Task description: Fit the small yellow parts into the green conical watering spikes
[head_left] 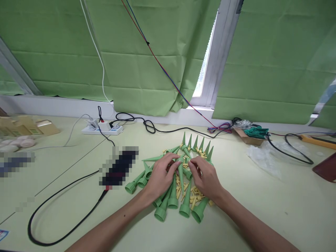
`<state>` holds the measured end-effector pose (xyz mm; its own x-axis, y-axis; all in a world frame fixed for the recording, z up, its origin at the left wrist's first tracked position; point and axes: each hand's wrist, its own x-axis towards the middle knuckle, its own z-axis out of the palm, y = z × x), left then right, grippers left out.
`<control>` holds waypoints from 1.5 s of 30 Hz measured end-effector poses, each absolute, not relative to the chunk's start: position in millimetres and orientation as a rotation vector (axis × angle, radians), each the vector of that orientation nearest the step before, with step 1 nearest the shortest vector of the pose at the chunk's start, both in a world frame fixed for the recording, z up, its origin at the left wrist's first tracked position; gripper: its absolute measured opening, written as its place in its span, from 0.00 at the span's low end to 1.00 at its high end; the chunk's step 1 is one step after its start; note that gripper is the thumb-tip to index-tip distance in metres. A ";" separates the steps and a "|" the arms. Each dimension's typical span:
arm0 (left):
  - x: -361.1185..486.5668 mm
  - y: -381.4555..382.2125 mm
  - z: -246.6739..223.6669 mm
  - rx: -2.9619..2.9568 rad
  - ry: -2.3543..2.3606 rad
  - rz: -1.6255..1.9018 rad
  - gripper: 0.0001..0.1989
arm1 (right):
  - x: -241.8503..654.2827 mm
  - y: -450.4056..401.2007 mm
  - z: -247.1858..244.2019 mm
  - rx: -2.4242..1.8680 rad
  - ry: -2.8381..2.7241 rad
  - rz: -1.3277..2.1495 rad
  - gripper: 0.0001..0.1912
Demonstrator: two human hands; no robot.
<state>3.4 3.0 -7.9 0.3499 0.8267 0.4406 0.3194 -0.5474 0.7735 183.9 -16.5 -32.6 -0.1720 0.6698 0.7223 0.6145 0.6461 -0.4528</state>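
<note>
My left hand (164, 172) is closed on a green cone (181, 175), which points down toward me between my hands. Close beside it on the right, my right hand (206, 176) has its fingers pinched together near the cone's wide end; what they hold is too small to make out. Several green cones (185, 206) lie around and under both hands. Others (202, 144) stand upright in a curved row behind my right hand. Small yellow pieces (195, 196) are scattered among the cones.
A blurred dark device (120, 168) with a black cable lies to the left. Behind it is a white power strip (102, 129). An open cardboard box (248, 135) with green material stands at the back right, beside clear plastic (264, 159). Cardboard pieces (47, 127) lie far left.
</note>
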 end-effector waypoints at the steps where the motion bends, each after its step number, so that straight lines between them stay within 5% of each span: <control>1: 3.5 2.9 -8.0 2.039 0.992 1.152 0.10 | 183.9 -16.5 -32.4 -1.018 -1.860 0.066 0.06; 45: 3.5 3.6 -8.5 1.737 0.911 1.175 0.15 | 182.8 -20.3 -30.0 -0.949 -1.856 0.038 0.07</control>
<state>3.5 3.6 -8.5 0.2997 0.8890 0.3461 0.1133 -0.3933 0.9124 182.8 -20.3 -30.0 -0.1824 0.6206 0.7626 0.5887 0.6902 -0.4208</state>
